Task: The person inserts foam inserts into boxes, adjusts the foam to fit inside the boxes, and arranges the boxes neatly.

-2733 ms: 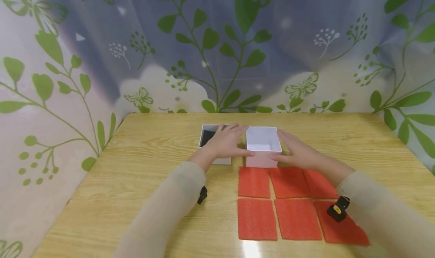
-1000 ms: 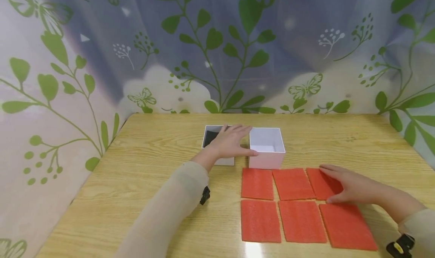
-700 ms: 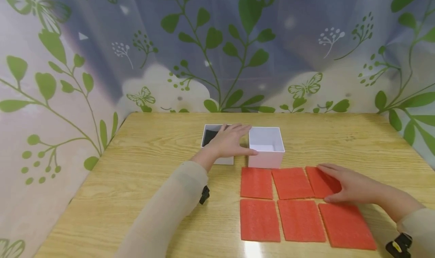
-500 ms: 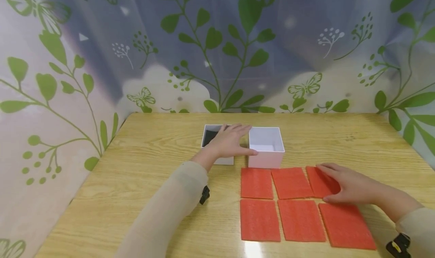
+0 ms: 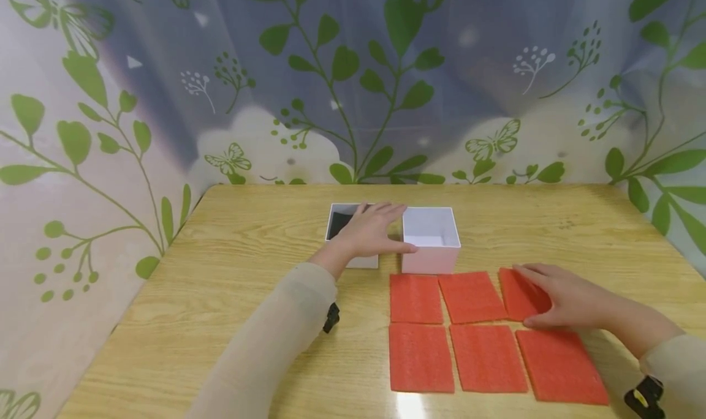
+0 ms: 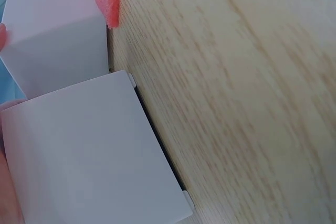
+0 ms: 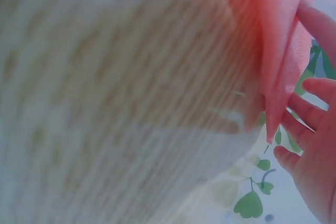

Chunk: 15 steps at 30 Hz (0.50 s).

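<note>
My left hand (image 5: 366, 229) lies flat with straight fingers on a small white box with a dark inside (image 5: 337, 220), and its thumb touches the open pink-white box (image 5: 430, 256) beside it. Both boxes fill the left wrist view, the small one (image 6: 89, 150) near and the other one (image 6: 58, 40) behind. Several red foam sheets lie in two rows in front of the boxes. My right hand (image 5: 557, 296) holds the far right sheet (image 5: 515, 296) of the back row. In the right wrist view that sheet (image 7: 278, 40) stands up off the table between thumb and fingers (image 7: 315, 108).
The wooden table (image 5: 248, 253) is closed in by leaf-patterned curtains at the back and on both sides. The other red sheets (image 5: 419, 358) lie flat near the front edge. Bare wood stretches to the left of the boxes and at the far right.
My right hand left the pink-white box and came back to the far right sheet, whose edge now lifts slightly. The left hand has not moved.
</note>
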### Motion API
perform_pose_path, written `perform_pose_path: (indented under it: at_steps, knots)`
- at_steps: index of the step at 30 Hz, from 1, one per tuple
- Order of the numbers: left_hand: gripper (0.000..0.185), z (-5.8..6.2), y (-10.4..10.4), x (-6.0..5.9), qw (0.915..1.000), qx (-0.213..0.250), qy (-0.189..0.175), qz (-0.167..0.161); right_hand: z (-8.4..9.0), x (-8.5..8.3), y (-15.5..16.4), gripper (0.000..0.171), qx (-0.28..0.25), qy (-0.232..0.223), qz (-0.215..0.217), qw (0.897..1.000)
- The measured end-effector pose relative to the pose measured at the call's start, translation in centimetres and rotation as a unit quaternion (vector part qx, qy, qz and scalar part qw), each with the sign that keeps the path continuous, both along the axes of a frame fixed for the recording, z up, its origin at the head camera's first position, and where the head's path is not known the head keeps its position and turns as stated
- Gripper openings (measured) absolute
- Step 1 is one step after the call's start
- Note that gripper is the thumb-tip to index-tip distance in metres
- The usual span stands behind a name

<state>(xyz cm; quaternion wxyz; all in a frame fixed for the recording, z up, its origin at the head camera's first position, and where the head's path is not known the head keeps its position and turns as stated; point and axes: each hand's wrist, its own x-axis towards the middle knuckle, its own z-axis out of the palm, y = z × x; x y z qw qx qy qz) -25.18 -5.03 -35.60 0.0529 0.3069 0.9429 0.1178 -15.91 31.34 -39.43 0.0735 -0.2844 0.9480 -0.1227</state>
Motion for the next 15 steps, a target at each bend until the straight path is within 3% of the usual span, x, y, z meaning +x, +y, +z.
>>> perform_pose_path:
  at_steps: [15]
  knots:
    - [0.094,0.2,-0.12,0.13,1.0,-0.002,-0.001,0.001,0.43,-0.11,-0.61,0.099,0.018,0.003,-0.009,1.0]
